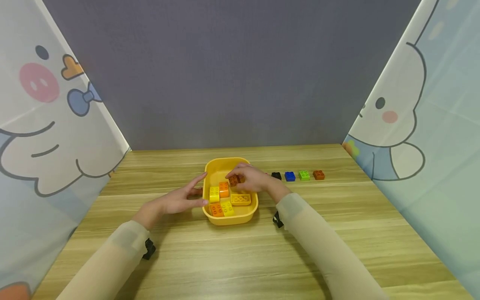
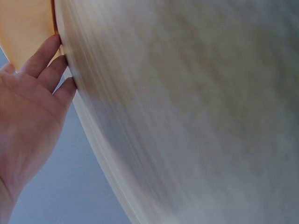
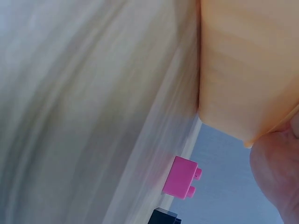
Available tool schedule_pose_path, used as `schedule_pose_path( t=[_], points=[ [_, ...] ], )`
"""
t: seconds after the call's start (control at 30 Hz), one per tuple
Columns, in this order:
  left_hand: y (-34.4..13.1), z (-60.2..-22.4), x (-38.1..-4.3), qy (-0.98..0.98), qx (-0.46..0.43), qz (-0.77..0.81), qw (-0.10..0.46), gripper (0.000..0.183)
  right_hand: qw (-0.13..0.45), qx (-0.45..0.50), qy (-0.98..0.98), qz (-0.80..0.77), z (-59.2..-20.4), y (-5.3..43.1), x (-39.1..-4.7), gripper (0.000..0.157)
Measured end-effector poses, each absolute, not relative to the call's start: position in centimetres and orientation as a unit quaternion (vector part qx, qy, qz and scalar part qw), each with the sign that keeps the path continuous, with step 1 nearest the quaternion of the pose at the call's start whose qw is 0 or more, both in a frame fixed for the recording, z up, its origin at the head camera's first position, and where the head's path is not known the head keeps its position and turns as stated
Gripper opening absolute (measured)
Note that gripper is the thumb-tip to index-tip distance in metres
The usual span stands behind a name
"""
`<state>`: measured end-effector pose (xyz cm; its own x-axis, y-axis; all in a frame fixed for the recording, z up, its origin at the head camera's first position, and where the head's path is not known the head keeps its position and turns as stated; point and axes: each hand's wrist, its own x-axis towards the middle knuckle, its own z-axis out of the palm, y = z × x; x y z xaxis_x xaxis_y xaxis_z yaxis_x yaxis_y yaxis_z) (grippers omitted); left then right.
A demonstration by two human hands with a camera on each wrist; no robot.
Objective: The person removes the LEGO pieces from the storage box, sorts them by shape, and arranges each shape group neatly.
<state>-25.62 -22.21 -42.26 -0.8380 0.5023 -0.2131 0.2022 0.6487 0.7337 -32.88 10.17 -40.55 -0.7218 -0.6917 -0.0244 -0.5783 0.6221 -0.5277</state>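
Note:
A yellow plastic bin [image 1: 225,221] stands on the table with several toy building bricks in it. My left hand [image 1: 180,200] is at the bin's left side, fingers extended and spread; in the left wrist view its fingertips touch the bin wall [image 2: 28,28]. My right hand [image 1: 253,178] reaches over the bin's right rim, with thumb and fingers around a brown building brick [image 1: 233,180]. Nearby in the bin lie an orange brick [image 1: 223,189], a yellow brick [image 1: 214,194] and a long yellow-orange brick [image 1: 241,199]. The right wrist view shows only part of the right hand [image 3: 275,172].
Right of the bin, a row of bricks runs across the table: pink [image 3: 181,178], black [image 1: 276,175], blue [image 1: 290,176], green [image 1: 304,175] and brown [image 1: 318,174]. A grey panel [image 1: 232,75] stands behind the table, with printed cloths [image 1: 397,121] at both sides.

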Motion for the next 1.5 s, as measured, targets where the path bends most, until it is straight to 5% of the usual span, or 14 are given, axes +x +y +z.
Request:
schedule_pose_path(
  t=[0.47,0.7,1.5],
  points=[
    [-22.2,-42.4,-25.8,0.883,0.202,0.372,0.205,0.102,0.109,-0.365,0.866,-0.324,-40.6,10.2,-33.0,0.044],
    [-22.1,-42.2,-25.6,0.884,0.198,0.371,0.205,0.103,0.056,-0.372,0.86,-0.344,-39.1,11.7,-32.3,0.049],
    [-22.0,-42.0,-25.5,0.882,0.189,0.375,0.214,0.103,-0.049,-0.292,0.903,-0.312,-37.1,30.1,-30.7,0.043]
  ],
)
